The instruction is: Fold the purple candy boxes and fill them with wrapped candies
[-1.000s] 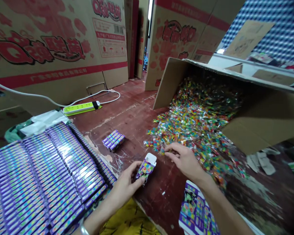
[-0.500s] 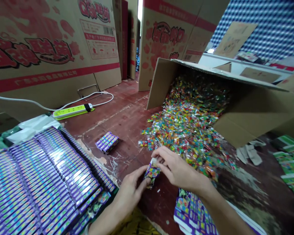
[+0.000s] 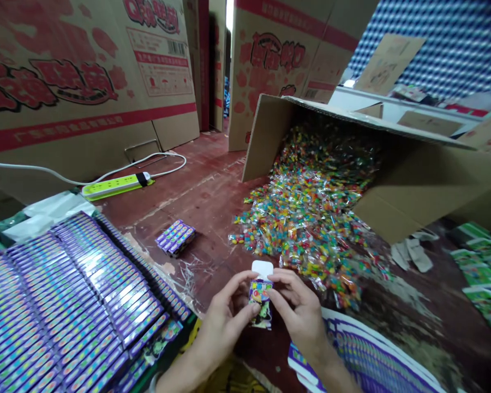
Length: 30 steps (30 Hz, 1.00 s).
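Observation:
Between my two hands is a small purple candy box (image 3: 262, 303), upright, its white top flap standing raised. My left hand (image 3: 229, 311) is closed on its left side, the thumb lying across the front. On the other side, my right hand (image 3: 297, 305) grips the upper right edge near the flap with thumb and fingers. Whatever is inside the box is hidden. Beyond my hands, small clear packets of colourful candy (image 3: 306, 213) spill out of a tipped cardboard carton (image 3: 409, 191). Flat purple box blanks (image 3: 376, 349) lie fanned under my right forearm.
Rows of filled-looking purple boxes (image 3: 77, 289) stand packed at the left. A small group of boxes (image 3: 175, 237) sits on the red-brown table (image 3: 204, 191). A power strip (image 3: 117, 185) with a white cord lies behind. Gloves (image 3: 412, 254) and green packages (image 3: 485, 273) are at the right.
My right hand has moved from above the box to its right side. The box now stands straighter, facing me, with its white flap showing upright. The view has shifted slightly.

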Each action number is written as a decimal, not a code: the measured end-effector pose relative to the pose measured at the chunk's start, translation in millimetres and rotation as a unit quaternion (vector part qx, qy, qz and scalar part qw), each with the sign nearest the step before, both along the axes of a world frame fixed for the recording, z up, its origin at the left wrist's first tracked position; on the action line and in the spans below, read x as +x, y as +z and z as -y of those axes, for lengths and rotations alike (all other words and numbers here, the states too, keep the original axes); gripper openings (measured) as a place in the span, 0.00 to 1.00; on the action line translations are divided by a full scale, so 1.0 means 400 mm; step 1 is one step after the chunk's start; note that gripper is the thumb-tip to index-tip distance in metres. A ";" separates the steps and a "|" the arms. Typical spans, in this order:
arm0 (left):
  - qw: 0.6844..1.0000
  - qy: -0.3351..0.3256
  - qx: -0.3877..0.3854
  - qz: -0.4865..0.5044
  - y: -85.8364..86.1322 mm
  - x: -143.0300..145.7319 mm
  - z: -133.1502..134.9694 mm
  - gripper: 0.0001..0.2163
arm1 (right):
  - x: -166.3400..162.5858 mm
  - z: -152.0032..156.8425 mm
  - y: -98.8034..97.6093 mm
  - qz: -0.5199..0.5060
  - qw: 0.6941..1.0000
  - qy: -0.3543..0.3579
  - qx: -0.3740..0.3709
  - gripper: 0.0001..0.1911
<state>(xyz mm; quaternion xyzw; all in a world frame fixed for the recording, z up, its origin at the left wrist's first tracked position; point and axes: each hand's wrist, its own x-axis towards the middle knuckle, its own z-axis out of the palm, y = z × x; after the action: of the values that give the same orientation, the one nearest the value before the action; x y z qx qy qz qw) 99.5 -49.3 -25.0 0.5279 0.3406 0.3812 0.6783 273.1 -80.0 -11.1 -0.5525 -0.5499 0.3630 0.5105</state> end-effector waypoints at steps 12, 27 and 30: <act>0.996 -0.011 -0.060 0.071 0.018 0.020 0.005 0.18 | -0.015 -0.003 0.016 -0.094 0.995 -0.019 -0.018 0.08; 0.997 -0.046 0.027 -0.054 0.033 -0.017 -0.013 0.22 | 0.032 -0.053 0.064 0.019 0.993 0.073 -0.092 0.12; 0.997 -0.038 0.026 -0.061 0.028 -0.024 -0.026 0.16 | 0.024 -0.038 0.076 0.142 0.986 0.088 -0.028 0.10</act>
<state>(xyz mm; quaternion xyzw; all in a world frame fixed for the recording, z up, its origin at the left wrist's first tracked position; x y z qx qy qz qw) 89.8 -39.0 -13.6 0.5804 0.3510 0.3306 0.6563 282.7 -64.9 19.1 -0.5623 -0.6528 0.3393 0.3775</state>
